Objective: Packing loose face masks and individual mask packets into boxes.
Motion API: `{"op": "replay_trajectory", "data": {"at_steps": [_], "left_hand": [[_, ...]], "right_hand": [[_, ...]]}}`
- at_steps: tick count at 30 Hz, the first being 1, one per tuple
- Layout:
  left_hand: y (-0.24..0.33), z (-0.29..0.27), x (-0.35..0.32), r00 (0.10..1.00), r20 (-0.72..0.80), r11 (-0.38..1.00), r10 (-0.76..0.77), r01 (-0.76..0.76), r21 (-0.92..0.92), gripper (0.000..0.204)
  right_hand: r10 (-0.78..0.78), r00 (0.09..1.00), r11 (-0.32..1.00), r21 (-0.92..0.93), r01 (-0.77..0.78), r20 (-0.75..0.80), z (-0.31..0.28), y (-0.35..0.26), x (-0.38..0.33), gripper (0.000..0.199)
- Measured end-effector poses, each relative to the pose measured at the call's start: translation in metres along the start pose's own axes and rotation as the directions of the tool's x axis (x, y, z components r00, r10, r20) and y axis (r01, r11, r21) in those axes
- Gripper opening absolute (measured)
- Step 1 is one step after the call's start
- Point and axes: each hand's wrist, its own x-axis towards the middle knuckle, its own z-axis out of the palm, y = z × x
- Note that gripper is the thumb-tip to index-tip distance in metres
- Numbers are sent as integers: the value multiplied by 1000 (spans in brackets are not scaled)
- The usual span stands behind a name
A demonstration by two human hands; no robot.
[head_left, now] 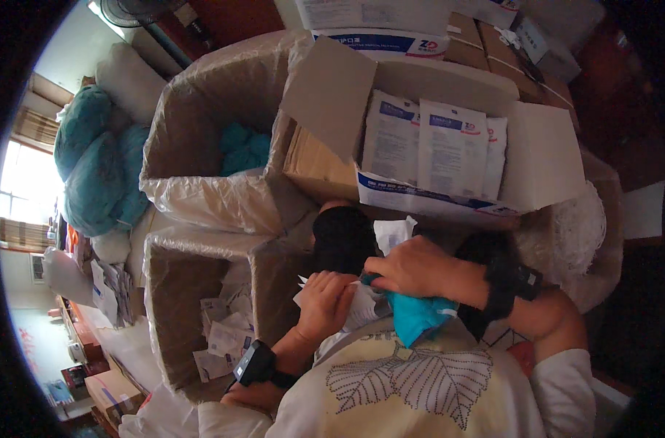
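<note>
Pinching white packet (pixel 363 309) and teal cloth (pixel 420 315), hands (pixel 323 304) (pixel 415 267) closed, plastic-lined boxes (pixel 215 196) near, window (pixel 24 181) beyond

The folded mask (pixel 418 317) is teal, the wristbands (pixel 500 290) black, the cream shirt (pixel 412 376) leaf-patterned

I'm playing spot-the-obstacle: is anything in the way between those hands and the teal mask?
For the right hand, nothing visible: it is touching the teal mask. For the left hand, yes: the white packet it holds sits between it and most of the mask.
</note>
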Motion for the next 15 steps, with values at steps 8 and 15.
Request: {"op": "replay_trajectory", "data": {"at_steps": [8,15], "left_hand": [[-6,1,-2,999,-22,998,-48,49,39,12],[-31,-7,-17,855,-85,857,-511,514,19,12]], "right_hand": [[16,994,1000,-6,-15,109,0,1,1,21],[444,765,779,623,-72,-467,-15,17,-28,21]]}}
